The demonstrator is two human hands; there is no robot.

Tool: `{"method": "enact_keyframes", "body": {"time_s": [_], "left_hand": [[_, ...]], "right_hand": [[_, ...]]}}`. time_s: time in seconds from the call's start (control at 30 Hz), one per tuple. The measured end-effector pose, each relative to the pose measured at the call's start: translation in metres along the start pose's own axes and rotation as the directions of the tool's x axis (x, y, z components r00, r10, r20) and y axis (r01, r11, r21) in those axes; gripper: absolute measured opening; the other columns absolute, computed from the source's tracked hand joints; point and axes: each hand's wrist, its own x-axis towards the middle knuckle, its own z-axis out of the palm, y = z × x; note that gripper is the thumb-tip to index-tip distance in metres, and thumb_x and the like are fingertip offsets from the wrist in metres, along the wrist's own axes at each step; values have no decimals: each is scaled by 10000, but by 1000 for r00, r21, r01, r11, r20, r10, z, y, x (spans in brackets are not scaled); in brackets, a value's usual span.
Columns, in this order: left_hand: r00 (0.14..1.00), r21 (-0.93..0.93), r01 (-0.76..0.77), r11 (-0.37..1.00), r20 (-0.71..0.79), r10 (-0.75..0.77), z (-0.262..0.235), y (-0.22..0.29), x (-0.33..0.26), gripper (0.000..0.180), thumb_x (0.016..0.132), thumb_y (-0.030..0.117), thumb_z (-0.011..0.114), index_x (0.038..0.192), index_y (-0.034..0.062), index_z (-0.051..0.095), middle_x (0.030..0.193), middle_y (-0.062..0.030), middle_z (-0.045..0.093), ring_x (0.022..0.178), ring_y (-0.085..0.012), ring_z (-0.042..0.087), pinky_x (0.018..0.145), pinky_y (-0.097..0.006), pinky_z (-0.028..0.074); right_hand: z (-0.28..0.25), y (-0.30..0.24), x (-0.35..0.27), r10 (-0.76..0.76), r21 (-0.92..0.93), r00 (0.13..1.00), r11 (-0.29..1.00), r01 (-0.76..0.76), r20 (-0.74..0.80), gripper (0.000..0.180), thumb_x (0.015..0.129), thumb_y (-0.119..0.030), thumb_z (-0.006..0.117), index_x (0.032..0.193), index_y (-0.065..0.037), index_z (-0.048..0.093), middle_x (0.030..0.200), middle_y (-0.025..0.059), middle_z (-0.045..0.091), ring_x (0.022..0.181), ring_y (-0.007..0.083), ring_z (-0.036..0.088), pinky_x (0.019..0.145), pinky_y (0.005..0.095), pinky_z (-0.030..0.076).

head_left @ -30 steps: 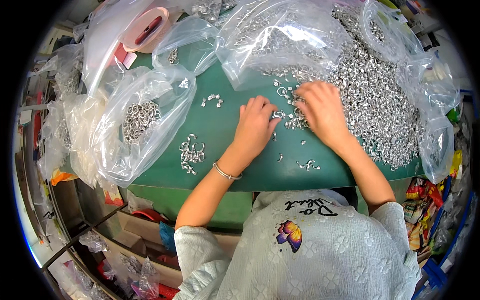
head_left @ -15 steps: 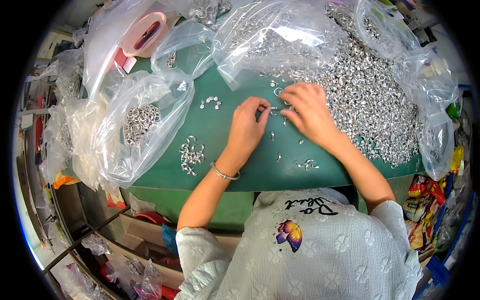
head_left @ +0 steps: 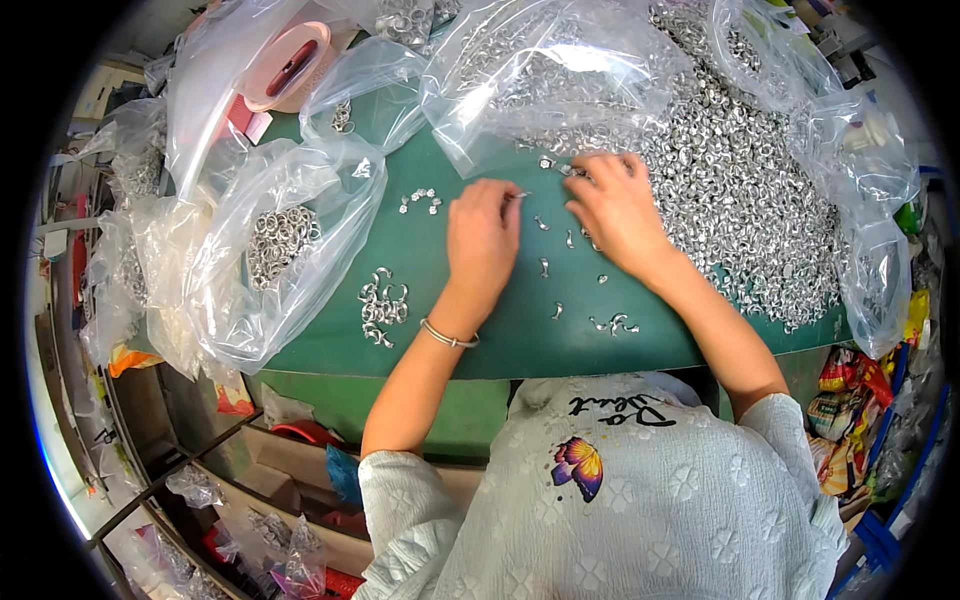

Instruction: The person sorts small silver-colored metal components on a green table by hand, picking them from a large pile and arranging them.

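A silver piece [head_left: 525, 195] is pinched between the thumb and fingers of the left hand [head_left: 483, 232], which is held over the middle of the worktop [head_left: 420, 255], well back from its near edge. The fingers of the right hand [head_left: 615, 210] are bent over some metal bits [head_left: 568, 171] by the left border of the pile [head_left: 770, 200]; whether anything is gripped there cannot be told, as the fingertips are partly hidden. The two hands are held near each other but apart.

The right part of the worktop is covered by the pile, from the far edge almost to the near right corner. Its far left portion is overlaid by a clear bag [head_left: 560, 60], and another bag [head_left: 885, 260] is slumped along the right edge. Between the forearms, curved bits [head_left: 544, 268] are scattered, with a small group [head_left: 615, 325] set close to the near edge. Left of the left forearm, a heap [head_left: 382, 305] is gathered toward the near edge; farther back, round bits [head_left: 420, 200] are laid in an arc. Rings [head_left: 283, 245] are held in an open bag [head_left: 345, 200] near the left edge. Toward the far left corner a pink basket [head_left: 305, 88] is placed.
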Motion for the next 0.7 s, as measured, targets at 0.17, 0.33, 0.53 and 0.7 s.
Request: {"method": "enact_keyframes", "body": {"time_s": [0.17, 0.33, 0.53, 0.7], "left_hand": [[995, 16, 97, 995, -22, -97, -2, -16, 11, 153, 817, -10, 674, 960, -27, 622, 850, -144, 636, 719, -258, 610, 690, -356, 501], [997, 86, 68, 994, 23, -70, -7, -5, 10, 312, 834, -2, 655, 1137, -11, 579, 1089, -181, 602, 909, -294, 599, 784, -367, 495], [918, -33, -162, 986, 363, 163, -15, 29, -46, 401, 838, -32, 606, 1235, 7, 558, 1330, -178, 503, 1233, -360, 480, 1036, -428, 399], [927, -120, 21, 993, 374, 25, -28, 47, -65, 387, 834, -22, 615, 1216, 30, 579, 1325, -142, 505, 1181, -354, 508, 1010, -475, 393]], "right_hand": [[-10, 11, -13, 85, 43, 996, 996, -83, -41, 289, 815, -150, 688, 1078, -46, 627, 1166, 87, 569, 1175, 268, 493, 1012, 472, 337], [-12, -14, -18, -166, 153, 977, 978, 145, 133, 457, 832, -284, 688, 1232, -96, 573, 1328, 92, 510, 1317, 282, 413, 1080, 489, 298], [-27, 21, -36, -107, 5, 974, 994, 109, 200, 397, 875, -323, 636, 1230, -150, 594, 1361, 63, 500, 1366, 266, 368, 1117, 551, 240], [-35, 25, -41, 36, -32, 997, 999, -33, 72, 326, 848, -231, 666, 1157, -137, 624, 1317, 75, 517, 1340, 285, 388, 1098, 547, 250]]}}
